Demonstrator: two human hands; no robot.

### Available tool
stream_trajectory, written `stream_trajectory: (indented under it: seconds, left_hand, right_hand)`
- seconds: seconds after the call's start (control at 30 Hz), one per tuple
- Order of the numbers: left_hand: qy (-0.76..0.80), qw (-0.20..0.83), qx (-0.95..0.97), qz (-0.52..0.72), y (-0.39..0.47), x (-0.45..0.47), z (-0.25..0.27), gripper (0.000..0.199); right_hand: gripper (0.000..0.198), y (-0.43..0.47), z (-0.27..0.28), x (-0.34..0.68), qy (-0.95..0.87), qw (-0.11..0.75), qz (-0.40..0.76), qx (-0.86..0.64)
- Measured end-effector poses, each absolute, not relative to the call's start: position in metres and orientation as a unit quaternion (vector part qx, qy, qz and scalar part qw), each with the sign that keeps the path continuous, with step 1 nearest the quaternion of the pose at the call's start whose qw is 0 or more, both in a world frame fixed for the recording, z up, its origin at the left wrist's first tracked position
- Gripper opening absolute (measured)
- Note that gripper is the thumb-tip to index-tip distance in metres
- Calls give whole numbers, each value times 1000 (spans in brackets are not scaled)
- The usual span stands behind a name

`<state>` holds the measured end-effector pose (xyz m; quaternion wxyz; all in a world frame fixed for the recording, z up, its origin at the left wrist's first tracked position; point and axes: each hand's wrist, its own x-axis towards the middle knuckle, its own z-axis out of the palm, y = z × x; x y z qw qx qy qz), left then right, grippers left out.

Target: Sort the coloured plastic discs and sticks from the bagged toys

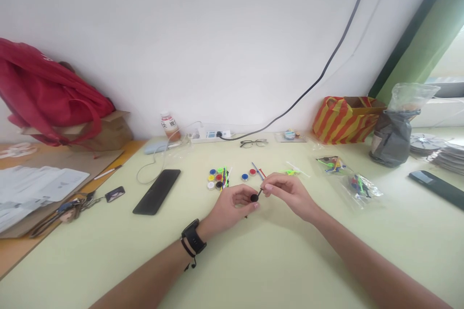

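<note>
Away from the tabletop's (108,251) far edge, curled left fingers (246,210) should steady their held disc (254,198), right fingers (277,180) pinching a stick (260,191).

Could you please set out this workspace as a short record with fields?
Left hand: curled beside a black disc; grip unclear
Right hand: fingertips pinching a thin black stick
Left wrist: black watch
Just beyond the hands: blue disc and red disc, side by side
Left side: black phone, lying flat
Right side: clear packet with coloured pieces
Near the wall: eyeglasses, striped bag
</note>
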<state>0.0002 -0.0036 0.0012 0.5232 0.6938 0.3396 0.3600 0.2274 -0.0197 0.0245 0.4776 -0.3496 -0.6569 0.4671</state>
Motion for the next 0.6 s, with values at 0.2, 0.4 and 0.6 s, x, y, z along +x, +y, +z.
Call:
stream_trajectory:
  seconds: [0.2,0.4,0.6]
  left_hand:
    - [336,519,680,395,-6,2,6,25]
    - [327,519,646,454,-1,0,-1,27]
    - [326,526,633,465,-2,2,1,28]
  right_hand:
    - [31,-21,25,223,-610,477,507,-379]
    - [51,-22,8,216,-597,363,629,-342]
    - [60,-22,2,212,-591,363,654,-302]
